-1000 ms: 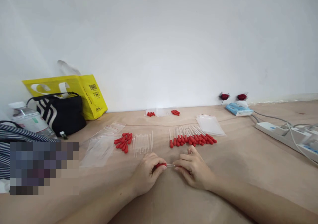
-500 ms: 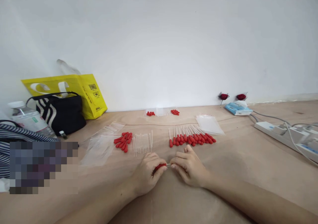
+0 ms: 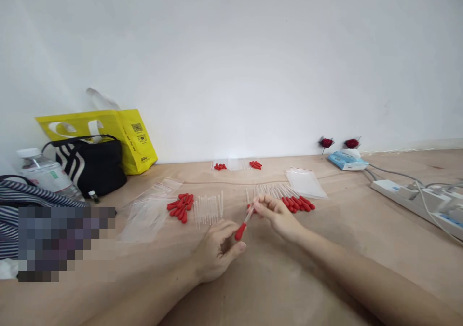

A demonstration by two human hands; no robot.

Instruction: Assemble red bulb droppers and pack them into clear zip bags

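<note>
A dropper (image 3: 240, 231) with a red rubber bulb and a clear tube hangs tilted, bulb down, from the fingers of my right hand (image 3: 278, 215), which pinch its tube. My left hand (image 3: 219, 251) is open just left of the bulb, thumb and fingers apart around a gap. Beyond my right hand lies a row of droppers with red bulbs (image 3: 298, 203), partly hidden by that hand. Past my left hand are a group of loose clear tubes (image 3: 208, 209) and a pile of loose red bulbs (image 3: 181, 207).
Clear zip bags (image 3: 144, 217) lie at left, another bag (image 3: 306, 183) at right. More red bulbs (image 3: 255, 165) sit by the wall. A yellow bag (image 3: 141, 147), black pouch (image 3: 97, 164) and bottle (image 3: 47, 171) stand left. A tissue pack (image 3: 347, 160) and power strip (image 3: 390, 189) are right.
The left hand has let go of the red bulb and opened. My right hand has lifted forward and slightly right, carrying the dropper by its tube.
</note>
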